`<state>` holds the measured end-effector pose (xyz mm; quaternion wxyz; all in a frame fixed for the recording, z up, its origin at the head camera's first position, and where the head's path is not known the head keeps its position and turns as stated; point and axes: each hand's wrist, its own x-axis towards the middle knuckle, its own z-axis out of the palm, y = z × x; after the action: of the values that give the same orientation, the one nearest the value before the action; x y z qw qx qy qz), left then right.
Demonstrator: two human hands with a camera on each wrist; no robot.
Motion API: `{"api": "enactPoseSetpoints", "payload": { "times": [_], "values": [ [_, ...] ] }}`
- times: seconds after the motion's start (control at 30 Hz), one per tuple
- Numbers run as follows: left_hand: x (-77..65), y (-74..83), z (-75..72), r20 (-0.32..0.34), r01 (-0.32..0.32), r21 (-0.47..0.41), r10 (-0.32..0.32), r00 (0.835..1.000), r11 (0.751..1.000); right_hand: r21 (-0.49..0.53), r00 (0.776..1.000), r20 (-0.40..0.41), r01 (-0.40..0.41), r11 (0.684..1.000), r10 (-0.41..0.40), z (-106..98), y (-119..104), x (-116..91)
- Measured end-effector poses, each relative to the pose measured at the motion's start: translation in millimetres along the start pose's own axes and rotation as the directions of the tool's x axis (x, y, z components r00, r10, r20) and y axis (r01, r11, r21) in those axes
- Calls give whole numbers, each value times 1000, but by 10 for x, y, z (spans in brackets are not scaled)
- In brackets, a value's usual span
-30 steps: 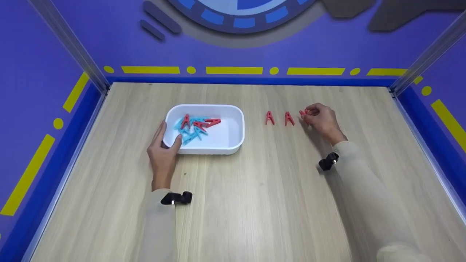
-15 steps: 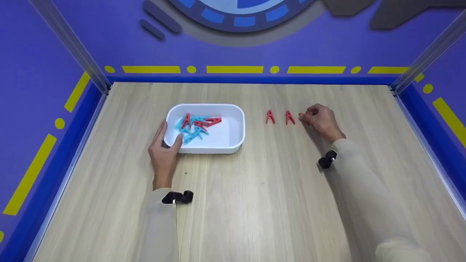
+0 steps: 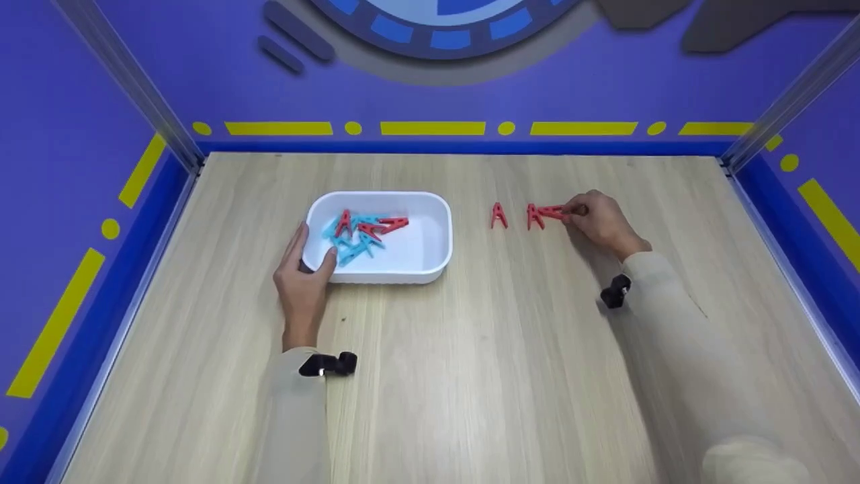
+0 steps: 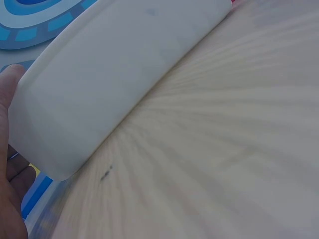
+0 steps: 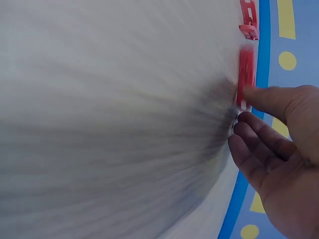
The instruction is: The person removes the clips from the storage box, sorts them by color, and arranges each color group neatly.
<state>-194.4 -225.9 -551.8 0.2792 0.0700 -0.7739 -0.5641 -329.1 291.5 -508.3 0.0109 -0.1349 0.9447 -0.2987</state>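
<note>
My left hand [image 3: 301,289] holds the left end of a white plastic tub [image 3: 440,235], its thumb at the near rim and its fingers along the left side. In the tub lie several light-blue clothespins [image 3: 353,253] and some red clothespins [image 3: 394,224], heaped toward the left. On the table right of the tub, two red clothespins stand apart, one at left [image 3: 498,216] and another [image 3: 535,217] farther right. My right hand [image 3: 601,220] pinches the end of a third red clothespin [image 5: 244,74], turned sideways, its far end close beside the second one; whether they touch I cannot tell.
The wooden table [image 3: 457,376] is bounded at the back by a purple-blue printed wall [image 3: 430,101] with yellow dashes. Side panels with metal edges stand left and right. Black wrist cameras sit on both sleeves.
The third clothespin in my right hand has turned from mostly hidden under the fingers to lying sideways, pointing left. That hand has shifted slightly right. The left hand and tub keep their place.
</note>
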Motion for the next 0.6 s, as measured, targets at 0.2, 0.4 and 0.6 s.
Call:
{"api": "enactPoseSetpoints", "payload": {
  "times": [0.2, 0.4, 0.6],
  "values": [
    [1, 13, 3, 5, 7, -1, -7, 1000, 1000, -13, 999, 0, -46, 999, 46, 6, -11, -23],
    [3, 8, -1, 10, 22, 4, -22, 1000, 1000, 26, 997, 5, -79, 997, 79, 26, -40, 4],
    [-11, 1, 7, 19, 26, 8, -26, 999, 1000, 37, 999, 50, -18, 999, 16, 72, -67, 53]
  ]
}}
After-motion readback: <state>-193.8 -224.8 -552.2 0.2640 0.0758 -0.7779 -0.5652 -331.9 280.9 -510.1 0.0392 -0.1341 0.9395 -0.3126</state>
